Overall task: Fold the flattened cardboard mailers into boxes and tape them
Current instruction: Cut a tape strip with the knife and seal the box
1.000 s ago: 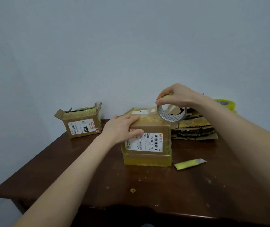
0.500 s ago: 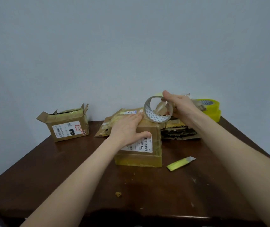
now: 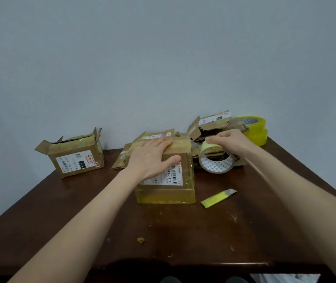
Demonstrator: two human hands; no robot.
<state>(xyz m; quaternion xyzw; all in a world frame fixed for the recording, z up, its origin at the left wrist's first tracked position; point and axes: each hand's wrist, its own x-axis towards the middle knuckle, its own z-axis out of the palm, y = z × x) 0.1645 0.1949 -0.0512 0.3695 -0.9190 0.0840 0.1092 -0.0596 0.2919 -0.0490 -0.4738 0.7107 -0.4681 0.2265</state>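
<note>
On the tabletop (image 3: pixel 81 211), a cardboard box (image 3: pixel 175 194) is pressed by the flat left hand (image 3: pixel 150 158); a tape roll (image 3: pixel 216 165) is pinched by the right hand (image 3: pixel 231 139), fingers (image 3: pixel 212 140) curled.

Dark wooden table (image 3: pixel 77 213), scuffed pale in spots, against a plain grey wall (image 3: pixel 163 58). Right of centre, a yellow cutter (image 3: pixel 217 198) lying flat, blade end pointing away. Toward the front edge, a small tan scrap (image 3: pixel 140 240).

On the middle box (image 3: pixel 164 196) the white shipping label (image 3: pixel 168 178) reads "7-P802 T70" beside a barcode (image 3: pixel 174 173), the left box (image 3: pixel 71 147) has a black patch (image 3: pixel 80 165) reading "010", other print too small to read.
</note>
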